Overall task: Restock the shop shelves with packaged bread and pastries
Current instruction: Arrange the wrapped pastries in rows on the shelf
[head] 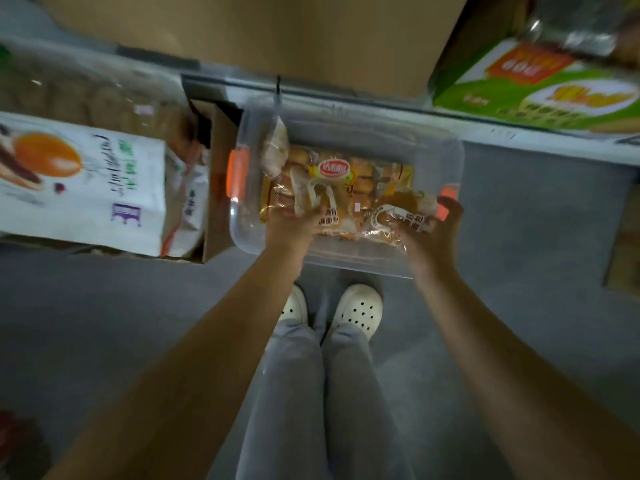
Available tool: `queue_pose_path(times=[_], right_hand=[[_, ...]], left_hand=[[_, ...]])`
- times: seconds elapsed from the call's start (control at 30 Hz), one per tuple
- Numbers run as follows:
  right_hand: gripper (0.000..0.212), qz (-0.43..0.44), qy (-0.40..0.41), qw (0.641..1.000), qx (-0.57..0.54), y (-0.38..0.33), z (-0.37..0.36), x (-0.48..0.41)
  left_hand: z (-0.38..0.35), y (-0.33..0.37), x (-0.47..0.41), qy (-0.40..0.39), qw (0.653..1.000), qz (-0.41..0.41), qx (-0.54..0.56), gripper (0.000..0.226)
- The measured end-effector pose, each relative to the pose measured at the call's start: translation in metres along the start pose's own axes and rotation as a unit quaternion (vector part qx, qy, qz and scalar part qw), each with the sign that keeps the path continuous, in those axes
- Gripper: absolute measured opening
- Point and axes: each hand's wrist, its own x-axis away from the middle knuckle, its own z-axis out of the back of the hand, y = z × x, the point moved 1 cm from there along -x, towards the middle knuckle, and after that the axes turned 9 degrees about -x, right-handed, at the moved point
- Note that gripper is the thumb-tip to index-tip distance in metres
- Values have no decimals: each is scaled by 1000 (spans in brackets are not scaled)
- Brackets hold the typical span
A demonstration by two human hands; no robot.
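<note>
two hands inside the clear plastic tub with orange latches (459, 157), which stands on the grey floor (104, 323). left hand (294, 225) and right hand (427, 233) each grip the near edge of a clear packet of golden bread rolls (346, 188) lying flat in the tub. a paler packet (275, 147) leans at the tub's left wall.

to do it well: lift level, both ends together, gripping film rather than rolls, and clear the rim before turning.

writing: red oval badge with white characters on the packet, too blurred to read. green-and-white carton (540, 88) has orange lettering, illegible. white printed bag (79, 181) has green script, unreadable.
</note>
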Motion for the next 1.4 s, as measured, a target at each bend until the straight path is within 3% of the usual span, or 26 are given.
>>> queue_pose_path(times=[0.07, 0.17, 0.27, 0.33, 0.43, 0.5, 0.57, 0.63, 0.73, 0.83, 0.93, 1.07, 1.23, 1.4], right_hand=[[74, -53, -9, 993, -108, -40, 3, 35], [74, -85, -29, 983, -162, -103, 11, 87], [93, -88, -50, 980, -174, -169, 20, 141], [98, -90, -86, 976, -181, -215, 26, 174], [61, -81, -158, 966, -189, -285, 38, 219], [53, -77, -195, 957, -199, -325, 44, 240], [52, -48, -236, 952, -189, -363, 52, 263], [41, -2, -273, 947, -169, -397, 57, 278], [46, 42, -303, 936, -175, -450, 62, 295], [58, 112, -328, 919, -186, -504, 63, 312], [42, 147, -373, 890, -217, -552, 65, 333], [63, 176, -430, 859, -214, -604, 65, 361], [63, 219, -441, 849, -192, -653, 46, 399], [102, 291, -444, 838, -130, -685, 12, 427]], left_hand=[[23, 19, 50, -20, 1000, -1, 19, 45], [57, 50, 123, -36, 998, 14, 49, 16], [91, 88, 201, -43, 994, 12, 100, 13], [111, 114, 248, -49, 993, -19, 108, 29], [134, 156, 316, -72, 988, -70, 121, 46], [144, 181, 353, -81, 981, -103, 143, 34], [150, 204, 390, -90, 972, -131, 175, 10], [155, 224, 421, -93, 965, -165, 181, 17], [166, 262, 463, -85, 955, -219, 180, 34], [175, 302, 501, -56, 944, -280, 167, 19], [191, 336, 539, -32, 922, -339, 183, 18], [219, 370, 579, -23, 900, -401, 170, 30], [261, 404, 613, -17, 872, -449, 195, 29], [310, 436, 629, -18, 848, -485, 211, 20]])
